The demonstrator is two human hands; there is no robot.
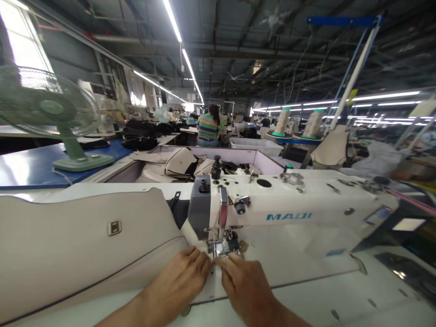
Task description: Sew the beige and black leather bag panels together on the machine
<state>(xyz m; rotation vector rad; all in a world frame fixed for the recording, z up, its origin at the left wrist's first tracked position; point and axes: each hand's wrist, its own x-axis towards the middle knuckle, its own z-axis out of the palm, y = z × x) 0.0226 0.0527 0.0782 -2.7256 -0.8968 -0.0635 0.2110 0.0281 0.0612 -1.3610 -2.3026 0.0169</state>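
Observation:
A white sewing machine [289, 209] marked MAQI stands in front of me. At its presser foot [220, 249], both hands grip a beige leather-like cover with dark-edged seams. My left hand [180, 281] has its fingers curled closed on the material, just left of the foot. My right hand [247, 284] pinches it just to the right, fingertips close to the left ones. The larger part of the beige cover [81, 240], bearing a small square metal badge [114, 227], spreads over the left side. Under my fingers, the exact edge being held is hidden.
Behind the machine, a bin [259, 159] holds more beige pieces [180, 161]. A green fan [51, 109] stands on a blue table [27, 165] at left. Thread cones [282, 122] sit on a stand at right. A person in a striped top [208, 127] sits farther back.

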